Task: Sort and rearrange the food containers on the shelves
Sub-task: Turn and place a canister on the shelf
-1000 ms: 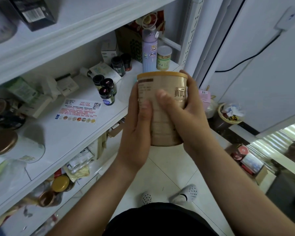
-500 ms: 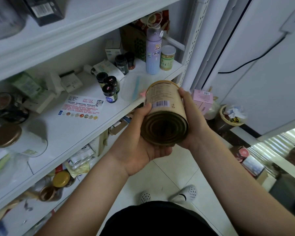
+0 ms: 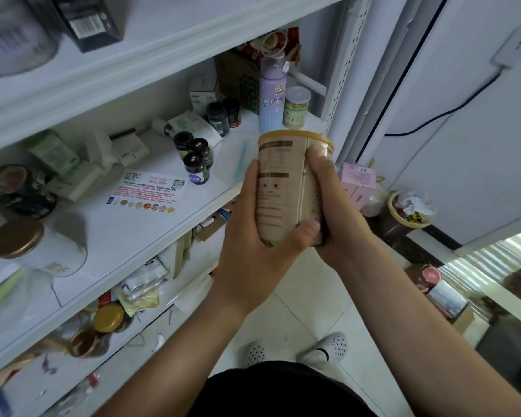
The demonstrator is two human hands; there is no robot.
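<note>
Both hands grip the tan can (image 3: 283, 188). Left hand (image 3: 253, 239) cups its lower left side, thumb laid across the bottom front. Right hand (image 3: 340, 224) wraps the right side, thumb pointing up the wall toward the orange lid (image 3: 295, 136). Can is near upright, lid up, printed panel facing the camera. It is held in the air just off the front edge of the middle shelf (image 3: 133, 233), not resting on it. Farther in on that shelf: three dark jars (image 3: 194, 164). At the far end: purple bottle (image 3: 271, 100) beside a small clear-lidded canister (image 3: 297, 111).
</note>
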